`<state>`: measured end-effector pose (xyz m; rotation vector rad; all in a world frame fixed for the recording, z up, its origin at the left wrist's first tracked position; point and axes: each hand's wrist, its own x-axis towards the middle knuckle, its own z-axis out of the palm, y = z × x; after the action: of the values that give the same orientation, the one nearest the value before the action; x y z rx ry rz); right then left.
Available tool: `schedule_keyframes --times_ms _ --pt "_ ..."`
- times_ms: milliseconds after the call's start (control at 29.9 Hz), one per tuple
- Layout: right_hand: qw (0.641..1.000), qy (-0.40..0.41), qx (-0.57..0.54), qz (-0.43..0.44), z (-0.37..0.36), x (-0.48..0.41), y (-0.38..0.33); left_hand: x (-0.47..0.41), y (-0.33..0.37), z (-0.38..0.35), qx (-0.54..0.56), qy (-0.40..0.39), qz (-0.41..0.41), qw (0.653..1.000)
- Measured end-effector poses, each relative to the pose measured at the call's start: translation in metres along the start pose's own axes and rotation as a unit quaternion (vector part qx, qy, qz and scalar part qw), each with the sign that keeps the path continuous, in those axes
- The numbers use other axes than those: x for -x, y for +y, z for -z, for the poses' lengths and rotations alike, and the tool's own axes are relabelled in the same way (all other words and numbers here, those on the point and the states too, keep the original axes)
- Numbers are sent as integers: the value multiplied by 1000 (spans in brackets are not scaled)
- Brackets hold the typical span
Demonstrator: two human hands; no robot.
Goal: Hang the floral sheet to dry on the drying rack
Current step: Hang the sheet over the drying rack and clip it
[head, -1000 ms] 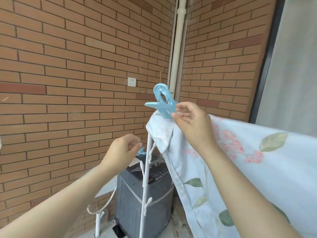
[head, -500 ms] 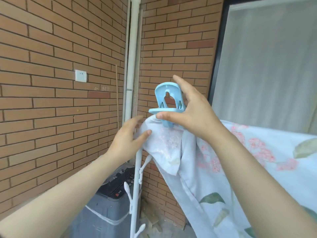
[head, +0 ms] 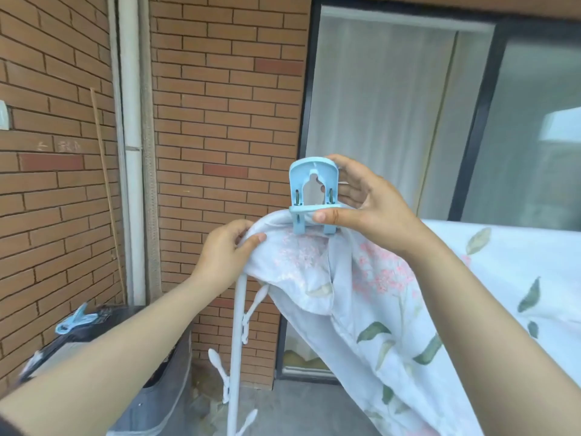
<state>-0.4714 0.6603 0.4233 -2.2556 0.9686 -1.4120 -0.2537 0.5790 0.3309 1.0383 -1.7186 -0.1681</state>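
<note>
The floral sheet [head: 393, 294], white with pink flowers and green leaves, hangs draped over the top of the white drying rack [head: 236, 347], whose upright post with side hooks shows below it. A large light blue clip [head: 313, 196] sits on the sheet's bunched top end. My right hand [head: 367, 209] grips the clip, thumb on its lower bar and fingers behind the upper handle. My left hand [head: 224, 256] pinches the sheet's end fold just left of the clip, above the post.
A dark washing machine [head: 103, 357] stands at lower left with another blue clip [head: 75, 319] on its lid. Brick walls and a white drainpipe [head: 132, 152] rise behind. A curtained glass door [head: 408, 121] is at the right.
My left hand rose from below and took hold of the sheet's end. My right hand turned the clip square-on and set it down over the sheet. The view swung right.
</note>
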Motion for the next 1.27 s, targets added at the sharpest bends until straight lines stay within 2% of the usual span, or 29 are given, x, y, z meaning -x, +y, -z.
schedule_keyframes --times_ms 200,401,535,635,735,835,1002,1069,1270 --pt "998 58 20 14 -8 -1 3 -1 -3 4 47 -15 0 999" --pt "999 40 -23 0 -13 -4 8 -1 -8 4 48 -6 -12 999" --pt "999 27 -26 -13 -7 -7 18 -2 -7 5 58 -27 0 998" --pt "997 16 53 -60 2 -4 35 -7 2 13 74 -60 14 995" --pt "978 10 178 -108 11 4 49 -16 29 23 117 -73 -30 990" --pt "969 5 222 -105 18 8 57 -25 62 21 146 -87 -95 981" --pt "965 -7 255 -66 19 8 57 -34 89 13 234 -101 -85 963" --pt "959 -11 278 -49 17 7 56 -36 89 13 248 -92 -88 960" --pt "948 14 316 -27 11 6 66 -40 82 13 319 10 -50 946"
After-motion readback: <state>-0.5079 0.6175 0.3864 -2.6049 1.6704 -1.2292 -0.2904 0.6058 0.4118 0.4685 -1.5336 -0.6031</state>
